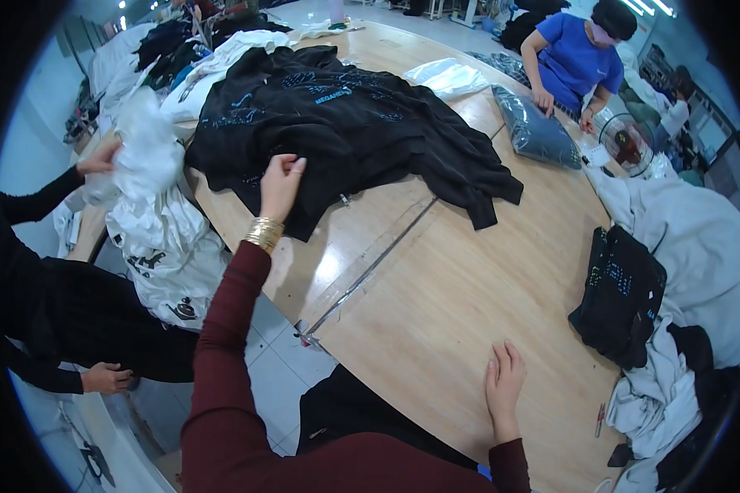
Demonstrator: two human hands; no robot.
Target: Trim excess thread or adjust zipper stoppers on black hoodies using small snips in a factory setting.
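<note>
Black and blue-printed, the sweatshirt (349, 135) lies unfolded across the table (460, 287); a similar garment (621, 296) at right already looks folded. The left hand (280, 187) curls at the sweatshirt's near side, its grip unclear; the right hand (506, 384) is empty.

1. I see smooth wood grain, glossy in patches, on my bench (460, 304).
2. The black garment (337, 123) before me looks like soft, matt cloth.
3. My bangles (264, 234): shiny, gold-coloured metal.
4. The bag (536, 131): clear, glossy plastic.
</note>
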